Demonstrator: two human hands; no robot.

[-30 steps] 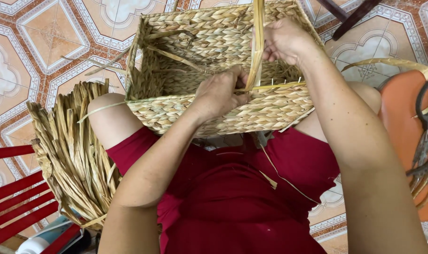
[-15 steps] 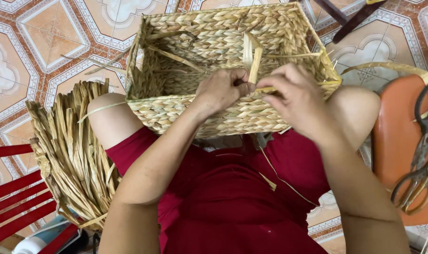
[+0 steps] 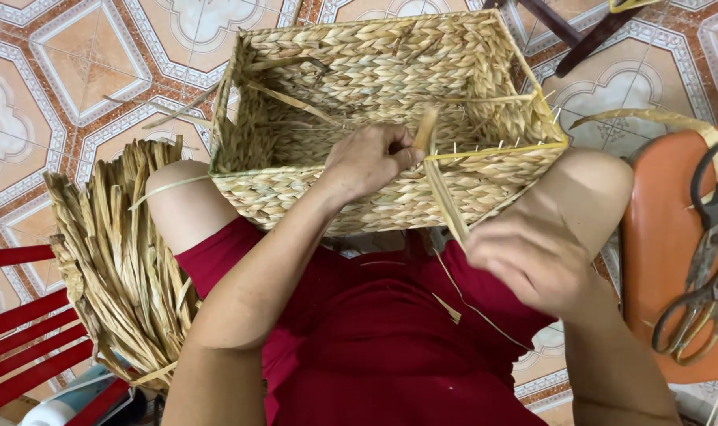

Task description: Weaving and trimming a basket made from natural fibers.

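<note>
A rectangular woven straw basket (image 3: 359, 55) rests on my knees, its open top facing the camera. My left hand (image 3: 367, 162) presses on the near rim and pinches the weave where a flat straw strand (image 3: 442, 197) comes out. My right hand (image 3: 532, 260) is closed on the lower end of that strand, pulled down toward my lap over the red shorts. The strand runs taut from the rim to my right fist.
A bundle of dried straw strands (image 3: 122, 260) lies at my left thigh. An orange stool (image 3: 667, 260) at the right carries old metal scissors (image 3: 702, 260). Red slats (image 3: 20, 339) sit at the lower left. Patterned floor tiles (image 3: 75, 71) surround everything.
My right hand has come from the far side of the basket down over the near rim toward my lap, drawing the strand through the weave. My left hand stayed on the rim.
</note>
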